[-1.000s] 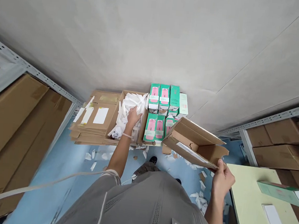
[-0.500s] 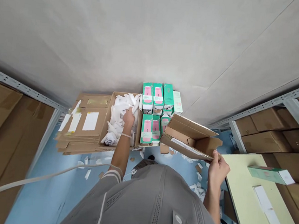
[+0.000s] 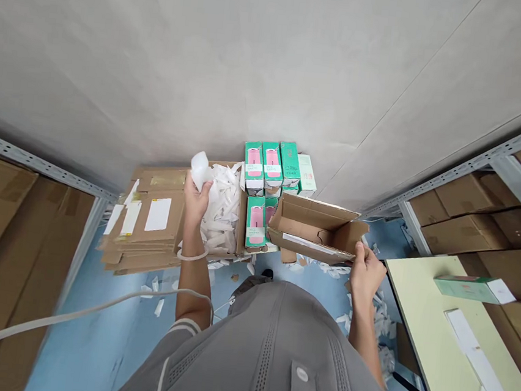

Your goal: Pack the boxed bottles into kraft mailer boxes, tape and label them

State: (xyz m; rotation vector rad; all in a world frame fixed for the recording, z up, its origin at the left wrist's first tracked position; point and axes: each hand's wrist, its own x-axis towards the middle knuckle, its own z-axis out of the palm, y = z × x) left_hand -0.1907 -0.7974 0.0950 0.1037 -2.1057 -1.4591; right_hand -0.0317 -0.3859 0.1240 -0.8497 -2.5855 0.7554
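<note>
My left hand (image 3: 195, 198) is raised over the floor, its fingers closed on a crumpled white paper piece (image 3: 199, 166). Just to its right stands an open carton of white paper scraps (image 3: 222, 213). My right hand (image 3: 364, 273) grips the near corner of an open brown cardboard box (image 3: 315, 230), held tilted above the floor with its flaps out. Behind that box, green product boxes with pink pictures (image 3: 270, 159) are stacked against the wall.
A pile of flattened cartons (image 3: 147, 221) lies left of the scrap carton. Metal shelving with brown cartons (image 3: 475, 207) stands at both sides. A pale green table (image 3: 431, 335) at right carries a green box (image 3: 470, 287) and paper strips. White scraps litter the blue floor (image 3: 103, 340).
My left hand came up out of the scrap carton with a wad of white paper and moved left. My right hand brought the open box leftward and closer to the green boxes.
</note>
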